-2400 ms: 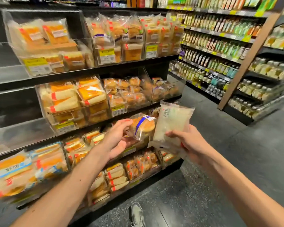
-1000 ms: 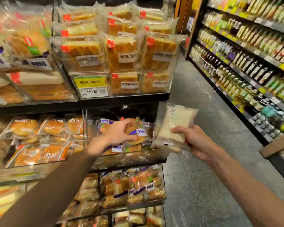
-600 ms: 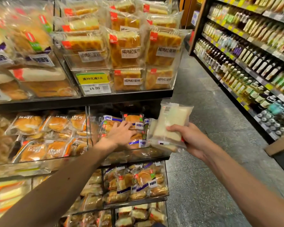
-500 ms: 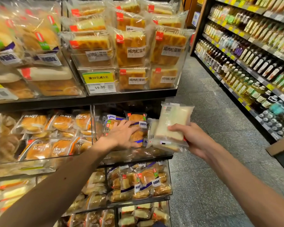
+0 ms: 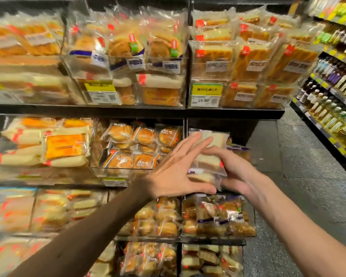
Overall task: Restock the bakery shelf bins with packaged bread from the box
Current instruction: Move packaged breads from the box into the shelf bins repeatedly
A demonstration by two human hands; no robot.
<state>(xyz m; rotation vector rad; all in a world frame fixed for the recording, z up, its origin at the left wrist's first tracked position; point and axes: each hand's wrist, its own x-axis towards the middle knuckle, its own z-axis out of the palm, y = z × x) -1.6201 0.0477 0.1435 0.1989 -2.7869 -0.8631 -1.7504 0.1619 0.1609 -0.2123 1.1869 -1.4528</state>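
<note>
Bread pack (image 5: 211,148) between hands — bun bin (image 5: 140,170) left.

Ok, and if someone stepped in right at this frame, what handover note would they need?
Left hand: open, fingers straight, over the left edge of the white sliced-bread pack; contact unclear, holds nothing.
Right hand: grips that pack from its right side.
Pack: held up at the right end of the middle shelf, in front of the blue-labelled bun packs, not yet set down.
Box: out of view.
Done: nothing provable from this frame.
Left: seat this pack in its bin, let go, go back to the box for more.
</note>
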